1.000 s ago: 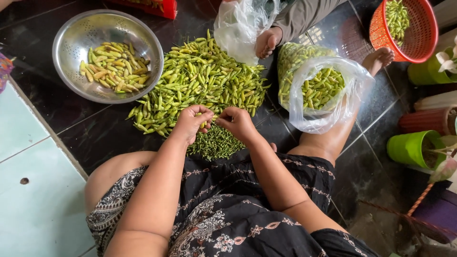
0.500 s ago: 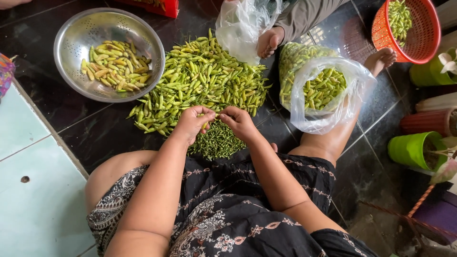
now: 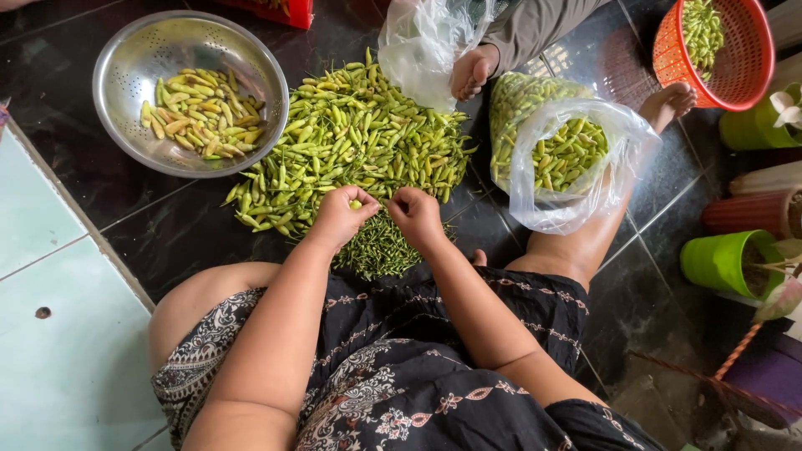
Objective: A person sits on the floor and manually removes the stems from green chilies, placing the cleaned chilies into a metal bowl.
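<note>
Green chillies (image 3: 359,142) lie heaped on the floor; both hands, left hand (image 3: 338,219) and right hand (image 3: 415,215), pinch what seems one chilli above the stem pile (image 3: 380,250). Steel bowl (image 3: 190,92) holds only a modest share; most remain.

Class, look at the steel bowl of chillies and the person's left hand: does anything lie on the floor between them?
Yes. The near edge of the big chilli pile lies between the left hand and the steel bowl; beyond it there is only dark tile.

Bare arms, no sleeves here; a black dress (image 3: 401,376) with a pale paisley and floral print covers the lap.
</note>
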